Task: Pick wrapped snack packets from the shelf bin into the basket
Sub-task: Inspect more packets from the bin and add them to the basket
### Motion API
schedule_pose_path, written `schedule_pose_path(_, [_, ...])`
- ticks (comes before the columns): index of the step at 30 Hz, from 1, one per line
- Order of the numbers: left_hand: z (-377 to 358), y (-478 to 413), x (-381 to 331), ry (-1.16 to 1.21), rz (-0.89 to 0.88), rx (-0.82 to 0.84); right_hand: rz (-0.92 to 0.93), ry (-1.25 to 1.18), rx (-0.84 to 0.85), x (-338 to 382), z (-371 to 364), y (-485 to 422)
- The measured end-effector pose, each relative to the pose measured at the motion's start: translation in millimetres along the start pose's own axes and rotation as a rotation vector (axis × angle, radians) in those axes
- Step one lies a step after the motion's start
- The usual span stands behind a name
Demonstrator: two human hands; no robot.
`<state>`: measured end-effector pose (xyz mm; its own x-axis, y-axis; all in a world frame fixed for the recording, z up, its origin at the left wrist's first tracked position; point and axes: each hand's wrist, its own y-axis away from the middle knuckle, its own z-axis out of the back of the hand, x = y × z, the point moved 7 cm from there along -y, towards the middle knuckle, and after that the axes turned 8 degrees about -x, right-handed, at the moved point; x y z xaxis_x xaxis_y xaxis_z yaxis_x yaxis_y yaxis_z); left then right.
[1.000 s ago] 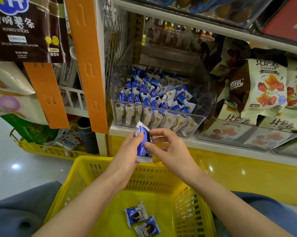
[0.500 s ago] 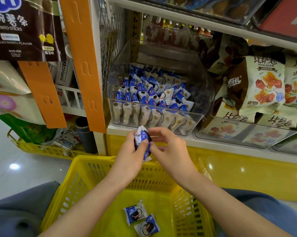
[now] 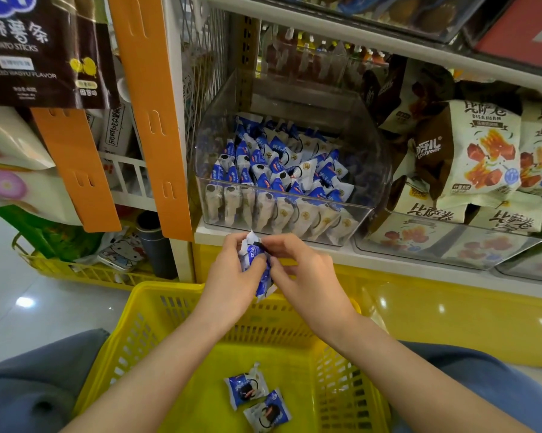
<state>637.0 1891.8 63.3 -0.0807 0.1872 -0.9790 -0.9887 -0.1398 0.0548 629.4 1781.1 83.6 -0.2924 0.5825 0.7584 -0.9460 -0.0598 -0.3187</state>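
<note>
From the head camera, a yellow plastic slotted basket [image 3: 157, 296] sits low in the middle. Above its far rim, the left hand [image 3: 232, 284] and the right hand [image 3: 305, 278] meet around one blue-and-white wrapped snack packet [image 3: 258, 264]. The left thumb and fingers are curled round the packet's body, and the right fingertips pinch its upper edge. On the basket floor, two more blue-and-white wrapped packets [image 3: 246, 389] lie touching each other. Beyond the basket, on the white shelf, stands a clear plastic bin [image 3: 297, 215] filled with rows of the same packets [image 3: 276, 165]. To the right of the basket and higher up are cream and brown snack bags [image 3: 479, 151].
</note>
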Motion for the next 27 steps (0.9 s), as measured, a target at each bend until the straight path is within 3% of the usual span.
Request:
schedule_pose_path(4, [-1.5, -0.7, 2.9, -0.014, 0.026, -0.005, -0.011, 0.018, -0.014, -0.9, 0.7, -2.4])
schedule_pose_path(9, [3.5, -3.4, 10.3, 0.133, 0.150, -0.070, -0.036, -0.004, -0.004, -2.3, -1.4, -5.2])
schedule_pose_path(13, [7.9, -5.3, 16.6, 0.269, 0.254, -0.080, -0.155, -0.011, 0.104, -13.7, -13.9, -0.8])
schedule_pose_path(16, [6.3, -5.1, 17.2, 0.305, 0.277, -0.042, -0.199, -0.053, 0.089, -16.9, -12.2, -1.8])
schedule_pose_path(20, [7.9, -6.3, 11.5, 0.206, 0.185, -0.019, -0.201, -0.058, 0.045, -17.2, -1.1, -5.0])
schedule_pose_path(24, [15.3, -6.3, -6.2, -0.130, -0.119, -0.045, -0.205, -0.048, 0.045, -15.7, 5.4, -8.5])
schedule_pose_path(27, [9.4, -3.5, -13.7, -0.224, -0.234, 0.066, -0.248, -0.053, 0.071, -16.5, 9.5, -10.5])
